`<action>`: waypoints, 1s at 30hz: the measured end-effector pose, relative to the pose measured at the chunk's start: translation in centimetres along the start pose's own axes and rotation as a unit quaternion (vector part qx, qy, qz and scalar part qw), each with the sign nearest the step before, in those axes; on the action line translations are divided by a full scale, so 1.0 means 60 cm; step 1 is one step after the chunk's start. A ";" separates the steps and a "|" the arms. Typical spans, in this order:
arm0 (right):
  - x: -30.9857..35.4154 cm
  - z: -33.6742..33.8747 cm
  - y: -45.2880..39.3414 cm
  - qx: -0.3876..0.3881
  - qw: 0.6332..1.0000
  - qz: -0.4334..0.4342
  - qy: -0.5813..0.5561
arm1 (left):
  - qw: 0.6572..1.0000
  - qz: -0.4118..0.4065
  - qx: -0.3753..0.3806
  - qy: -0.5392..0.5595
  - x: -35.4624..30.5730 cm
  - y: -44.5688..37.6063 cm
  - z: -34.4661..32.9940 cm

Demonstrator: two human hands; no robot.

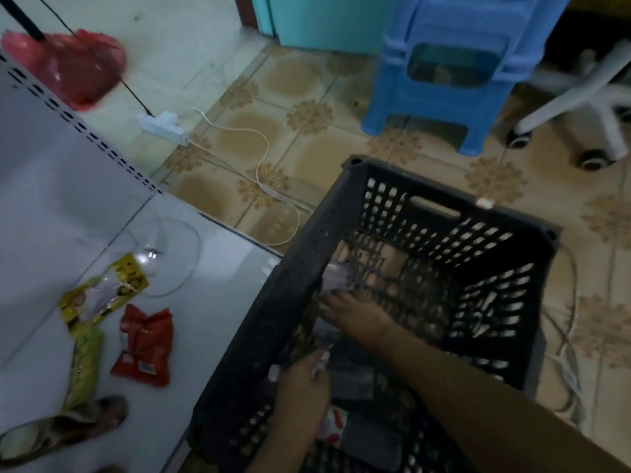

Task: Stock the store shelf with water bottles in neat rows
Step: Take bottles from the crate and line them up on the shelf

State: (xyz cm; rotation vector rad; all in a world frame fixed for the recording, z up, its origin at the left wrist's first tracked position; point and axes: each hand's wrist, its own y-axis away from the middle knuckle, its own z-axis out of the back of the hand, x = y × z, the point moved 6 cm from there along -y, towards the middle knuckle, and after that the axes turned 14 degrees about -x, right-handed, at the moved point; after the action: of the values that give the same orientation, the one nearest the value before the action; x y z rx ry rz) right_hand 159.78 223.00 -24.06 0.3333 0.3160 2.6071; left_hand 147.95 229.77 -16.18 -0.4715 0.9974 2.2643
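The water bottles (336,278) lie low inside the black crate (444,213), clear, slick and likely weighty, best gripped round the body. The right hand (351,310) reaches onto one, its grip unclear; the left hand (304,380) seems to pinch another. Blur hides caps and count.

Nothing's really reading here, it's all too blurry. The yellow packet (104,292) and red packet (146,343) are showing print, but it's smeared beyond making out.
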 end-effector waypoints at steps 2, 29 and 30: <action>-0.009 -0.035 -0.032 0.007 0.997 0.036 0.074 | 1.000 -0.003 0.008 -0.018 0.024 -0.012 -0.017; 0.014 0.350 0.206 -0.227 0.807 -0.255 -0.483 | 0.975 -0.110 -0.029 0.193 -0.192 0.144 0.172; 0.031 0.393 0.217 -0.243 0.803 -0.239 -0.489 | 0.969 -0.127 -0.034 0.210 -0.210 0.171 0.197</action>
State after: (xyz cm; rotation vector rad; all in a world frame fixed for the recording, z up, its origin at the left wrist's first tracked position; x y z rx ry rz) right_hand 159.30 216.61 2.17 1.1513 -0.5530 1.6290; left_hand 149.76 228.36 3.82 -1.0785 0.9925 2.0125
